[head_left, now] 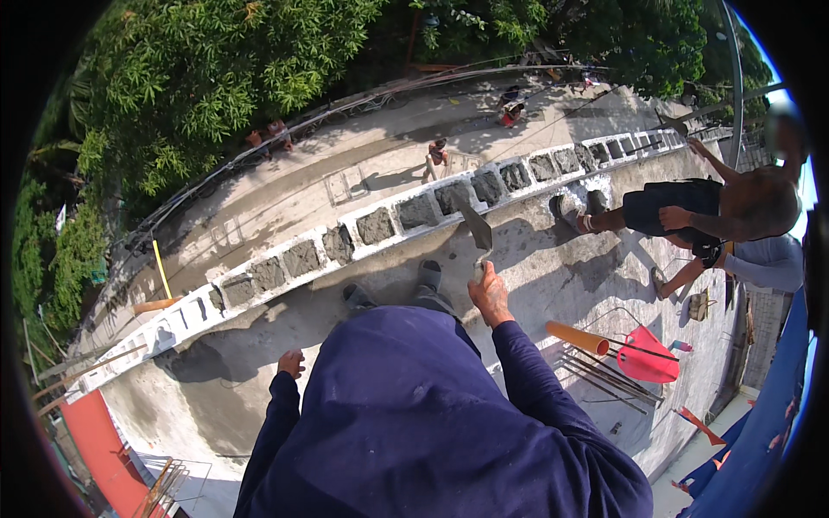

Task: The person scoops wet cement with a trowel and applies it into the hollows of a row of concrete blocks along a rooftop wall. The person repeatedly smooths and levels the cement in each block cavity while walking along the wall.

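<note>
In my right hand (490, 295) is a masonry trowel (477, 226), gripped by its handle. Its grey blade points up and away, over the near edge of a row of hollow concrete blocks (352, 231). Grey mortar (376, 226) fills many of the block cells; several at the far left look hollow. My left hand (292, 363) hangs low beside my body, fingers loosely bent and apart, with nothing visible in it. Two feet in grey footwear (429, 274) stand on the slab just inside the block row.
On the right, a shirtless co-worker (760, 203) stands by the wall, and a trowel (672, 123) shows near an outstretched hand. Another person in a grey top (764, 262) is beside them. Steel bars (609, 380), an orange pipe (577, 337) and a red sheet (646, 354) lie right. Beyond the wall, a street (345, 168) lies lower.
</note>
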The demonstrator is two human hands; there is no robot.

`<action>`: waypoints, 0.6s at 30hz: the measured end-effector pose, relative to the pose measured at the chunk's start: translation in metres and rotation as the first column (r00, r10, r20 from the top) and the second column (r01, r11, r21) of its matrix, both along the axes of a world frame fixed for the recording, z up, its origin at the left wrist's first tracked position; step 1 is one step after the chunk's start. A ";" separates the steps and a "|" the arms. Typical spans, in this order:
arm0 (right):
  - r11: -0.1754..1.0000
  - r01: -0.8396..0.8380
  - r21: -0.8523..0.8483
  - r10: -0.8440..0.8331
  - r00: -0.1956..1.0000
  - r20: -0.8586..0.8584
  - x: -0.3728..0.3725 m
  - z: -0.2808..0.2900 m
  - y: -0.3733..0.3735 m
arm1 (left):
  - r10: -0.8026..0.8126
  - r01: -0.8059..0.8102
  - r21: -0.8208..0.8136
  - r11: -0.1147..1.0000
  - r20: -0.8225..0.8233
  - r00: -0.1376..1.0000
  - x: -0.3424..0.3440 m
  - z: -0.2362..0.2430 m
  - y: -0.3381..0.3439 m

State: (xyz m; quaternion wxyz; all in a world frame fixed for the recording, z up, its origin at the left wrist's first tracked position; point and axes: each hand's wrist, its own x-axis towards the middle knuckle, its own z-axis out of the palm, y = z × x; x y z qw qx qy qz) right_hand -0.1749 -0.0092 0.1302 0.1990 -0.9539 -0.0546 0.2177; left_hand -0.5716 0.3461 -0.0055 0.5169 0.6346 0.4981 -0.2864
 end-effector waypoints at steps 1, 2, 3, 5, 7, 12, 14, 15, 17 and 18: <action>0.999 -0.023 -0.024 0.023 1.000 0.009 0.005 0.000 -0.001 | 0.067 -0.067 -0.004 0.998 0.030 0.997 -0.004 -0.003 -0.004; 0.999 -0.038 -0.027 0.039 0.999 0.016 0.009 -0.001 -0.001 | 0.076 -0.075 -0.007 0.997 0.035 0.997 -0.005 -0.007 -0.007; 0.997 -0.066 -0.045 0.066 0.998 0.013 0.014 -0.003 -0.003 | 0.086 -0.086 -0.008 0.996 0.047 0.995 -0.005 -0.011 -0.010; 0.989 -0.125 -0.085 0.126 0.992 0.003 0.021 -0.007 -0.007 | 0.101 -0.101 -0.005 0.995 0.095 0.990 0.000 -0.019 -0.015; 0.985 -0.156 -0.073 0.158 0.987 0.016 0.023 -0.009 -0.015 | 0.097 -0.096 -0.011 0.995 0.166 0.981 0.007 -0.025 -0.019; 0.983 -0.183 -0.017 0.184 0.980 0.077 0.012 -0.016 -0.034 | 0.010 -0.034 0.075 0.997 0.305 0.952 0.011 -0.039 -0.041; 0.983 -0.184 -0.026 0.186 0.979 0.078 0.009 -0.023 -0.039 | -0.084 0.030 0.188 0.982 0.287 0.954 0.012 -0.045 -0.054; 0.982 -0.185 -0.036 0.187 0.979 0.081 0.008 -0.027 -0.041 | -0.133 0.065 0.244 0.968 0.274 0.953 0.013 -0.045 -0.058; 0.983 -0.174 -0.061 0.176 0.984 0.022 0.011 -0.038 -0.045 | -0.194 0.189 0.052 0.981 0.142 0.971 0.012 -0.038 -0.066; 0.983 -0.169 -0.069 0.171 0.985 0.019 0.012 -0.044 -0.048 | -0.194 0.195 0.005 0.981 0.135 0.972 0.013 -0.031 -0.070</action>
